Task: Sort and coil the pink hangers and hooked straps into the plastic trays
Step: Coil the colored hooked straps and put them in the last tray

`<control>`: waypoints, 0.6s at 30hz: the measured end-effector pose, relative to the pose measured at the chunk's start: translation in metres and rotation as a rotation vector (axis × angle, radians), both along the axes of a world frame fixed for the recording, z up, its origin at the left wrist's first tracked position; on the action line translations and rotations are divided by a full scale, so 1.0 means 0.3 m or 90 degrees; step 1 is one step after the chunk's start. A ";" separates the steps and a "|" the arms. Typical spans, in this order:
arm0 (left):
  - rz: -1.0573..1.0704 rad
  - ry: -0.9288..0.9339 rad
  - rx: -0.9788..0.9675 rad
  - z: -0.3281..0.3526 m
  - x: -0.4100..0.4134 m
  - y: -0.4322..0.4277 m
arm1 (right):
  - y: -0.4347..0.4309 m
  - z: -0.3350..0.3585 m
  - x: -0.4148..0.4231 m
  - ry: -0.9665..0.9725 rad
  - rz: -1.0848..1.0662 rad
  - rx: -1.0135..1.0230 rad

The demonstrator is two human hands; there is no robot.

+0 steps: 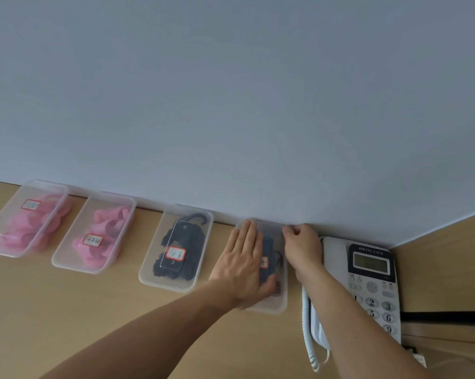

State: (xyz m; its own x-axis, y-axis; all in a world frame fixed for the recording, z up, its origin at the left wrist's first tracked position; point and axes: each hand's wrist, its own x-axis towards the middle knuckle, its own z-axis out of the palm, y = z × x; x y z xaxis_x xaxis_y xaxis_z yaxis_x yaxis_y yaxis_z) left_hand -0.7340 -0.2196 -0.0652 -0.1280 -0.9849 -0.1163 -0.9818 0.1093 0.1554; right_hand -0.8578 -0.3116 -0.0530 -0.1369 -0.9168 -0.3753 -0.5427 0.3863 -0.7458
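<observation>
Four clear plastic trays with labelled lids stand in a row against the wall. The far-left tray (1,236) and the second tray (66,258) hold pink hangers (105,222). Black hooked straps (176,236) fill the third tray (149,274). Over the fourth tray (274,305), which holds dark straps, my left hand (244,263) lies flat with straight fingers pressing the lid. My right hand (302,244) has its fingers curled at that tray's far right corner by the wall; what it pinches there is hard to tell.
A white desk telephone (367,283) with a coiled cord (307,337) stands just right of the fourth tray. The wooden desk (94,310) meets a pale wall behind the trays. A wooden side panel closes the right end.
</observation>
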 end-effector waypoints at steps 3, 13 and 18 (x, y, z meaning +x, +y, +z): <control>-0.007 0.012 -0.023 -0.009 0.004 -0.004 | 0.006 -0.019 0.004 -0.076 -0.092 0.020; -0.017 0.012 -0.047 -0.022 0.010 -0.013 | 0.137 -0.039 -0.036 -0.149 -0.084 0.035; -0.022 -0.006 -0.039 -0.026 0.008 -0.019 | 0.154 -0.038 -0.037 -0.114 -0.072 0.015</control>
